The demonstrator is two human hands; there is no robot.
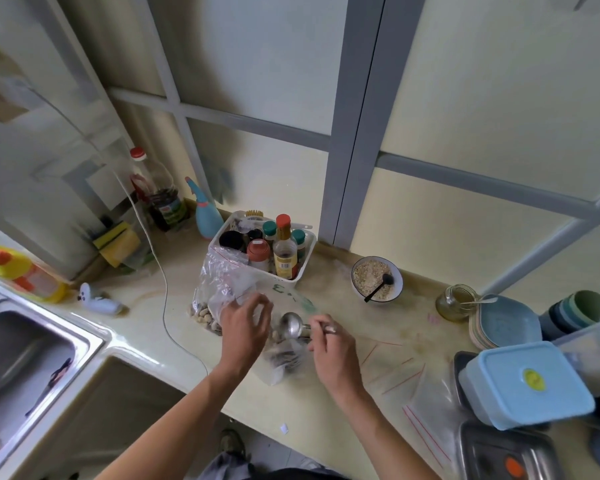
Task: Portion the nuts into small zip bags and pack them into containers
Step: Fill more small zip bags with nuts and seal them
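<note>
A large clear bag of nuts (219, 289) stands on the counter in front of a white basket. My left hand (245, 327) reaches toward its lower edge with fingers spread and loosely curled; whether it holds the plastic is unclear. My right hand (329, 348) grips the handle of a metal scoop (290, 325), whose bowl points left. Below the scoop lies a small zip bag (284, 363) with dark nuts in it. Several empty zip bags (409, 379) with red strips lie to the right. A light blue lidded container (523, 382) sits at the right edge.
White basket (307, 252) of sauce bottles behind the bag. A bowl of grains with a black spoon (376, 278), a jar (456, 301), stacked plates (506, 322) and cups to the right. Steel sink (25, 358) at left. A white cord (165, 306) crosses the counter.
</note>
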